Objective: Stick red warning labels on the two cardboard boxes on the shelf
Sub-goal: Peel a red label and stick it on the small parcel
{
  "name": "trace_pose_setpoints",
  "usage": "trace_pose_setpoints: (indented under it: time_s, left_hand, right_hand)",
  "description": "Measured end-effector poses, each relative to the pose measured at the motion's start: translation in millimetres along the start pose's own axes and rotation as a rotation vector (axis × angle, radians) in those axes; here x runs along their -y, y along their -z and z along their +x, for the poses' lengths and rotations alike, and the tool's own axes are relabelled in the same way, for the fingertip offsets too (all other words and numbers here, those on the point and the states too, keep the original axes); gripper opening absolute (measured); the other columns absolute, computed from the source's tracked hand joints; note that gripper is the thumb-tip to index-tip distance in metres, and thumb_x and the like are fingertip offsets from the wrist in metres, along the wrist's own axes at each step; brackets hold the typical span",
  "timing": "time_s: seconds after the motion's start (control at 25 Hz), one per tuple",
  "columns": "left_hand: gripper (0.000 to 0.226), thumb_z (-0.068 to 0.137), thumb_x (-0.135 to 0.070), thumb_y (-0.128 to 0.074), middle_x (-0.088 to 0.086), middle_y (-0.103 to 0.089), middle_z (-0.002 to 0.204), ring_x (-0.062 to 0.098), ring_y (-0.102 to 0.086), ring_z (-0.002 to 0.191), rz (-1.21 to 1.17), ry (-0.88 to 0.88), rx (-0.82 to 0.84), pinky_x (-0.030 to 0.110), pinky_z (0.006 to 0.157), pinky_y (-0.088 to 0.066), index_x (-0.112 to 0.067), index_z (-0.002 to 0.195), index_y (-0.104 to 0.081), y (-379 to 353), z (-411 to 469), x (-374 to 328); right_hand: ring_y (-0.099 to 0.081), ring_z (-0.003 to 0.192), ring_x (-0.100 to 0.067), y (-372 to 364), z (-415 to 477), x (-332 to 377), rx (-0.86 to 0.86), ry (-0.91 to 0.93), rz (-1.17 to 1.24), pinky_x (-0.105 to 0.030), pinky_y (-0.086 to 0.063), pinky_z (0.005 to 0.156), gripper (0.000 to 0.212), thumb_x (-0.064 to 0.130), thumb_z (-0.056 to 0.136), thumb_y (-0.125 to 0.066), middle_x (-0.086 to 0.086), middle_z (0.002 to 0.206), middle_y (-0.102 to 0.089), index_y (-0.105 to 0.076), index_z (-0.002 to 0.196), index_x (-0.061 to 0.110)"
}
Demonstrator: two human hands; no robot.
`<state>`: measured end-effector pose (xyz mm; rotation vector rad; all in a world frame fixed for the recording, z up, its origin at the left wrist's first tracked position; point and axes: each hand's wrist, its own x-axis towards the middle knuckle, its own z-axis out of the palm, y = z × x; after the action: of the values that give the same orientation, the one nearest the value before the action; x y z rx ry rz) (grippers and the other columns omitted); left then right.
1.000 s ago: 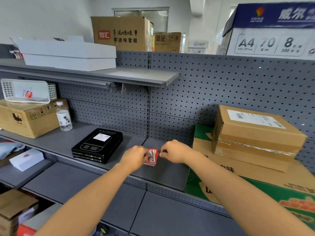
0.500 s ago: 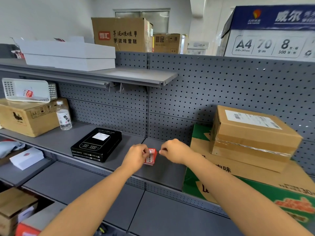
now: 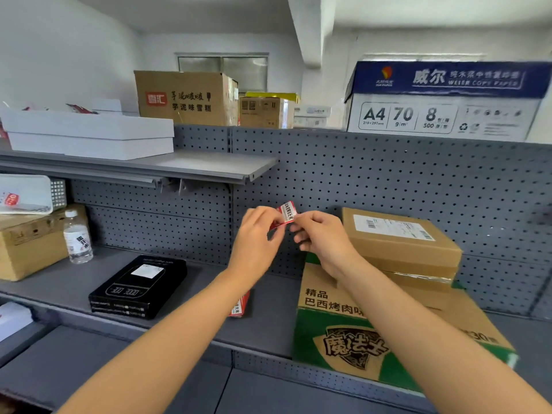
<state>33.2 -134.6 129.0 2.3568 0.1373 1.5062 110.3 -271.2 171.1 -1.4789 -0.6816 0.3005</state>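
A small red warning label (image 3: 286,214) is pinched between my left hand (image 3: 257,234) and my right hand (image 3: 321,238), raised in front of the pegboard. Below my left forearm a red stack of labels (image 3: 240,306) lies on the grey shelf (image 3: 74,282), partly hidden. To the right, a plain cardboard box (image 3: 400,246) with a white shipping slip sits on top of a larger green-and-brown cardboard box (image 3: 352,330). Another cardboard box (image 3: 27,249) stands at the far left of the shelf.
A black flat box (image 3: 139,286) lies left of centre on the shelf, a water bottle (image 3: 77,237) beside the left box. A white basket (image 3: 27,194) rests on that box. White boxes (image 3: 89,134) occupy the upper shelf; an A4 paper carton (image 3: 442,103) sits above the pegboard.
Both hands have lifted from the shelf surface up to pegboard height with one label between them; the stack stays on the shelf. The camera has moved closer and tilted up.
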Motion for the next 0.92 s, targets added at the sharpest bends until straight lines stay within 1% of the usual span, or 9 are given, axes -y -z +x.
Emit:
trace_pose_setpoints:
  time_s: [0.08,0.16,0.24,0.32,0.44,0.56,0.68,0.8,0.92]
  left_hand:
    - [0.027,0.093,-0.035,-0.065,-0.003,-0.064,0.113,0.016,-0.054,0.110,-0.057,-0.019,0.017,0.026,0.095,-0.045,-0.015,0.111,-0.070,-10.5,7.1,-18.4]
    - [0.036,0.095,-0.043,-0.063,-0.002,-0.065,0.119,0.016,-0.054,0.118,-0.104,-0.066,0.025,0.026,0.102,-0.043,-0.016,0.117,-0.071,-23.4,10.0,-38.0]
    - [0.033,0.095,-0.038,-0.066,-0.002,-0.066,0.120,0.016,-0.056,0.119,-0.154,-0.111,0.030,0.028,0.104,-0.046,-0.015,0.117,-0.073,-39.0,10.9,-57.5]
    - [0.029,0.094,-0.031,-0.068,-0.004,-0.066,0.119,0.013,-0.057,0.118,-0.215,-0.111,0.066,0.029,0.104,-0.047,-0.015,0.118,-0.073,-54.1,8.5,-75.3]
    - [0.025,0.095,-0.030,-0.065,-0.005,-0.066,0.116,0.010,-0.060,0.113,-0.304,-0.093,0.106,0.029,0.100,-0.050,-0.016,0.115,-0.073,-71.2,3.1,-94.8]
    - [0.017,0.096,-0.023,-0.067,-0.007,-0.068,0.110,0.007,-0.063,0.103,-0.375,-0.093,0.112,0.025,0.095,-0.052,-0.016,0.110,-0.074,-81.9,1.7,-112.6]
    - [0.014,0.095,-0.016,-0.071,-0.005,-0.070,0.106,0.006,-0.065,0.098,-0.427,-0.098,0.087,0.020,0.092,-0.052,-0.013,0.108,-0.076,-89.5,2.4,-127.3]
    - [0.012,0.093,-0.013,-0.073,-0.005,-0.071,0.101,0.002,-0.064,0.094,-0.466,-0.083,0.081,0.011,0.089,-0.048,-0.011,0.104,-0.077,-91.9,3.6,-136.4]
    - [0.010,0.092,-0.013,-0.073,-0.007,-0.071,0.098,0.000,-0.064,0.091,-0.494,-0.060,0.069,0.011,0.086,-0.048,-0.011,0.101,-0.077,-93.0,3.6,-141.8]
  right_hand:
    - [-0.059,0.064,-0.011,23.2,-8.2,11.8,-0.022,0.030,0.012,-0.024,-0.049,0.057,0.019,0.018,0.100,-0.061,-0.004,0.078,-0.070,-0.073,0.097,0.003]
    - [-0.058,0.065,-0.012,49.7,-19.7,17.0,-0.031,0.100,-0.074,-0.023,-0.049,0.059,0.021,0.020,0.103,-0.059,-0.003,0.075,-0.068,-0.073,0.097,0.006]
    - [-0.057,0.066,-0.013,76.0,-31.7,17.5,-0.011,0.159,-0.144,-0.022,-0.050,0.060,0.023,0.022,0.105,-0.055,-0.002,0.073,-0.066,-0.072,0.097,0.008]
    - [-0.057,0.067,-0.015,98.0,-41.1,13.8,0.002,0.190,-0.158,-0.021,-0.050,0.061,0.023,0.020,0.105,-0.054,-0.004,0.073,-0.065,-0.072,0.097,0.008]
    - [-0.058,0.069,-0.014,121.7,-49.8,3.9,-0.039,0.246,-0.214,-0.023,-0.052,0.066,0.021,0.019,0.104,-0.056,-0.003,0.072,-0.065,-0.072,0.093,0.011]
    - [-0.058,0.067,-0.012,139.0,-55.5,-4.2,-0.127,0.302,-0.232,-0.023,-0.052,0.067,0.019,0.019,0.103,-0.059,-0.002,0.070,-0.065,-0.075,0.095,0.010]
    - [-0.057,0.064,-0.007,151.6,-58.3,-8.0,-0.206,0.344,-0.277,-0.021,-0.051,0.066,0.018,0.017,0.102,-0.060,0.002,0.066,-0.063,-0.075,0.093,0.012]
    - [-0.056,0.064,-0.003,158.0,-59.0,-8.4,-0.245,0.401,-0.345,-0.017,-0.048,0.067,0.020,0.017,0.103,-0.059,0.005,0.064,-0.061,-0.073,0.089,0.021]
    - [-0.055,0.066,-0.004,160.1,-58.4,-10.9,-0.266,0.467,-0.405,-0.016,-0.045,0.067,0.022,0.017,0.103,-0.059,0.011,0.065,-0.061,-0.071,0.088,0.028]
